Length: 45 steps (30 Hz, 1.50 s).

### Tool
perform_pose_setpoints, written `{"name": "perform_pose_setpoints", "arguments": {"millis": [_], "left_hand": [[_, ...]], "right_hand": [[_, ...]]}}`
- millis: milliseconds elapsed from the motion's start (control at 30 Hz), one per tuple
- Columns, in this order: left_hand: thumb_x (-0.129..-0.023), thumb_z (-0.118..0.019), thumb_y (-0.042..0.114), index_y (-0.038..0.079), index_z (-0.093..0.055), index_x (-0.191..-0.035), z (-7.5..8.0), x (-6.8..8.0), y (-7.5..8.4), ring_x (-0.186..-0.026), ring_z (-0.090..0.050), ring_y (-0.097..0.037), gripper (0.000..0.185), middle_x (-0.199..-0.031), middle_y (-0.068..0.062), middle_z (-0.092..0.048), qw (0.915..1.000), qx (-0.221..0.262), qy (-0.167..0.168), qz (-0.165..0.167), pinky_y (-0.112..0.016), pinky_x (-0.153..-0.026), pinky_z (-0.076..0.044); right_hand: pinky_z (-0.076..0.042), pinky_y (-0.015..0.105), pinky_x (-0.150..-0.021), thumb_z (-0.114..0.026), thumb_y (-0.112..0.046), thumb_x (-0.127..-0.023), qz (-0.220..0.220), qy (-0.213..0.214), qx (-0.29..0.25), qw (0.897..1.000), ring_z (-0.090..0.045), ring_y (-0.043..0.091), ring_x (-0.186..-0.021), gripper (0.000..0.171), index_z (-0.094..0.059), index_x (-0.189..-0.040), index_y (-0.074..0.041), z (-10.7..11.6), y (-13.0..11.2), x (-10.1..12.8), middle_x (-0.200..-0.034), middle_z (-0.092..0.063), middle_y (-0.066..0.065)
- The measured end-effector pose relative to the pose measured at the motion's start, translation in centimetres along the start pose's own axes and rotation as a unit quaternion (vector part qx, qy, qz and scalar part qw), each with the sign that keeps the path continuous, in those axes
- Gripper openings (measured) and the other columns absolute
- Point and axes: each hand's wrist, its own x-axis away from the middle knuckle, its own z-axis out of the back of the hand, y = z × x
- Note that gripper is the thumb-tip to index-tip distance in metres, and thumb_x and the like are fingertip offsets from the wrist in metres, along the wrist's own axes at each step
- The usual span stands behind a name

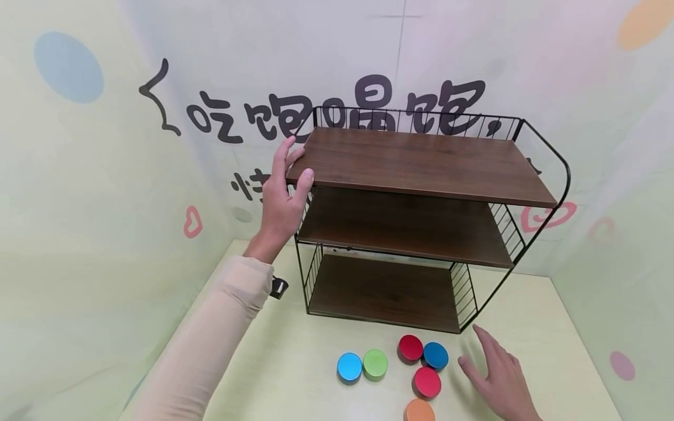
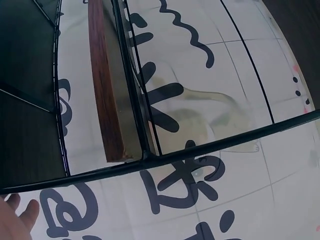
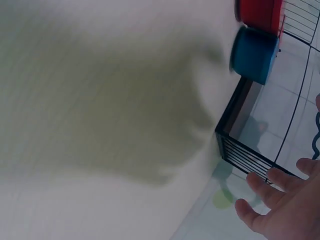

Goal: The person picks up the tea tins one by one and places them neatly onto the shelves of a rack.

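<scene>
A three-tier shelf rack with dark wood boards [image 1: 421,164] and a black wire frame [image 2: 210,147] stands on the table. My left hand [image 1: 284,196] is at the left end of its top board, thumb by the front corner and fingers loosely extended; whether they touch the board I cannot tell. In the left wrist view that hand [image 2: 15,220] shows only at the lower left corner. My right hand [image 1: 500,377] hovers, fingers spread and holding nothing, over the table right of a dark blue round tin [image 1: 435,355]. In the right wrist view the hand [image 3: 285,200] is apart from the tins.
Before the rack stand more round tins: light blue [image 1: 350,367], green [image 1: 375,364], two red, one [image 1: 410,348] farther back than the other [image 1: 427,382], and orange [image 1: 419,411]. A small black object [image 1: 279,287] lies beyond my left sleeve. Printed curtains surround the table [image 1: 295,374].
</scene>
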Motion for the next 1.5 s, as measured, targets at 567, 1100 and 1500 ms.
{"name": "perform_pose_setpoints", "arguments": {"millis": [567,1100,1500], "left_hand": [[-0.095,-0.054,0.027,0.015,-0.044,-0.146,-0.8,0.1,-0.8,-0.128,-0.053,-0.013,0.054,-0.132,-0.008,-0.063,0.9986,0.018,0.042,-0.026,-0.036,-0.099,-0.037],[-0.094,-0.052,0.017,-0.002,-0.042,-0.142,-1.3,0.1,-1.2,-0.122,-0.055,-0.031,0.052,-0.126,-0.022,-0.062,0.9955,0.025,0.066,-0.064,-0.037,-0.103,-0.035],[-0.094,-0.049,0.029,0.0,-0.044,-0.14,-1.6,0.0,-1.3,-0.121,-0.056,-0.018,0.054,-0.124,-0.013,-0.064,0.9947,0.018,0.074,-0.07,-0.036,-0.103,-0.036]], "right_hand": [[-0.041,0.066,-0.093,-0.079,-0.03,-0.083,0.039,-0.076,-0.018,0.996,-0.053,0.041,-0.125,0.074,-0.047,-0.146,-0.01,-2.7,-0.5,0.1,-0.142,-0.053,0.018],[-0.042,0.065,-0.096,-0.08,-0.031,-0.081,-0.008,-0.171,-0.029,0.985,-0.051,0.038,-0.128,0.07,-0.053,-0.143,-0.014,-3.5,-0.8,-0.4,-0.142,-0.054,0.012],[-0.044,0.063,-0.089,-0.085,-0.019,-0.076,0.067,-0.084,-0.022,0.994,-0.057,0.036,-0.121,0.064,-0.061,-0.135,-0.012,-5.0,-0.1,0.1,-0.133,-0.061,0.011]]}}
